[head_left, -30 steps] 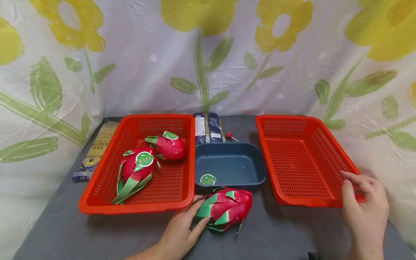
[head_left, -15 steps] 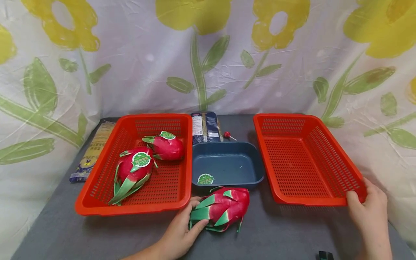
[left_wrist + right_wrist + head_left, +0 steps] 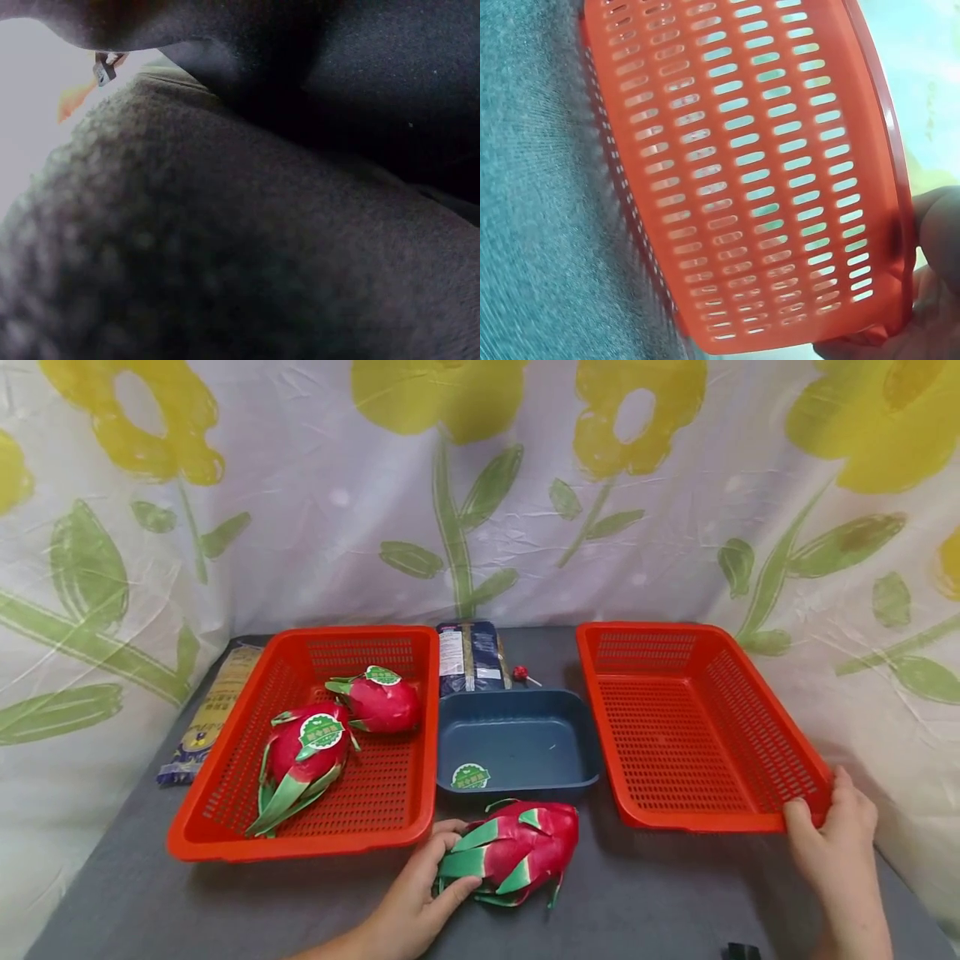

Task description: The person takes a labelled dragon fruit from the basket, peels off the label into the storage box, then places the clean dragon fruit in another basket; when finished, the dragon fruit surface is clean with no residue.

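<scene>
Flowered white curtain [image 3: 300, 527] behind! Left hand [image 3: 420, 889] grips an oval pink-and-green dragon fruit [image 3: 528, 852]; right hand [image 3: 836, 835] pinches a rectangular red plastic basket [image 3: 667, 743]. Lopsided tugging could skew it.

Left of the tray [image 3: 525, 753] we see a basket [image 3: 300, 850] holding two dragon fruits [image 3: 296, 752]; right of it, another basket [image 3: 660, 735]; before it, a third dragon fruit [image 3: 525, 847]; behind it, a packet [image 3: 471, 653] and lollipop [image 3: 520, 673].

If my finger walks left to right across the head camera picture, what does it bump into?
Yellow-and-blue packet → left red basket → left hand → dragon fruit outside the baskets → right red basket → right hand.
</scene>
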Available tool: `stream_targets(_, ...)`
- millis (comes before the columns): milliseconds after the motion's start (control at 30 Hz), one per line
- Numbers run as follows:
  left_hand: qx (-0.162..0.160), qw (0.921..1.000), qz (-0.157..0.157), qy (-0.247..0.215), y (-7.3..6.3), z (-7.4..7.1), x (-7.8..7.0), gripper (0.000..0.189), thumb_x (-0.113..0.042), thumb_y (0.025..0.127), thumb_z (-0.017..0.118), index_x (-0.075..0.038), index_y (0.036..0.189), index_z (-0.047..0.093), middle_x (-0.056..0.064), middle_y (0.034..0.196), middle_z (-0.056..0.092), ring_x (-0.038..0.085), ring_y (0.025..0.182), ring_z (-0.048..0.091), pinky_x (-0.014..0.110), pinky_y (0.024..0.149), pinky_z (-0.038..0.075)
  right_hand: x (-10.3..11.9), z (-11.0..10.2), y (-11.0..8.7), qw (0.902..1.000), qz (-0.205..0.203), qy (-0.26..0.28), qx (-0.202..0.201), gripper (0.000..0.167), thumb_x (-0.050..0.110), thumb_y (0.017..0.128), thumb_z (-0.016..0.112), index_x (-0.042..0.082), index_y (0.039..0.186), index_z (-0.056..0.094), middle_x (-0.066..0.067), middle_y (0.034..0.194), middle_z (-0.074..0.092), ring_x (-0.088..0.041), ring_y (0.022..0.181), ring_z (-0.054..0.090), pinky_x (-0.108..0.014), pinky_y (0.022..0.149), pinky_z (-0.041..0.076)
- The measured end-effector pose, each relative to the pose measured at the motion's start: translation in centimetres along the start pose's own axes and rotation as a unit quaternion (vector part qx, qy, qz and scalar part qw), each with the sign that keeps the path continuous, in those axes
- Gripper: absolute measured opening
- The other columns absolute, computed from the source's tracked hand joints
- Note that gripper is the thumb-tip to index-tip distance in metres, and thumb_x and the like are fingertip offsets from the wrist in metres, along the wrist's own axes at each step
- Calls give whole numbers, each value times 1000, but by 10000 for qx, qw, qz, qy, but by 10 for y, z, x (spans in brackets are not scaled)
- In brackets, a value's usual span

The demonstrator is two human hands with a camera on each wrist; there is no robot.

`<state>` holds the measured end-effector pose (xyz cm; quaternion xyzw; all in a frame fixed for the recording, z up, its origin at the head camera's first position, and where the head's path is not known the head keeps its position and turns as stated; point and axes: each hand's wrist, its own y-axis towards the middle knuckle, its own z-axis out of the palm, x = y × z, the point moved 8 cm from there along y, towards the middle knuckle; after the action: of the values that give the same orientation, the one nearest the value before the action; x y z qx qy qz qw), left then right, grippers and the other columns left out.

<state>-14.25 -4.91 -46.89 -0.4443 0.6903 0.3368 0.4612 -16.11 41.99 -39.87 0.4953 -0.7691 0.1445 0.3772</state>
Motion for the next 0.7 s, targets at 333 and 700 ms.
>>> stream_targets(333, -52, 9863, 1558, -540, -18, 3, -41, 28, -13, 99, 68, -15, 122, 52, 8, 144, 44, 18, 131, 43, 27, 97, 52, 2, 8, 0, 9994, -338, 66, 36, 72, 8, 97, 42, -13, 157, 9, -44, 152, 15, -55, 141, 13, -71, 110, 23)
stream_targets(700, -129, 9831, 1471, -1083, 3, -3, -96, 41, -9, 96, 72, -15, 130, 50, 3, 147, 42, 30, 133, 42, 34, 90, 57, 2, 7, 2, 9996, -213, 78, -190, 71, 7, 96, 43, -11, 158, 14, -40, 153, 18, -51, 142, 16, -71, 109, 27)
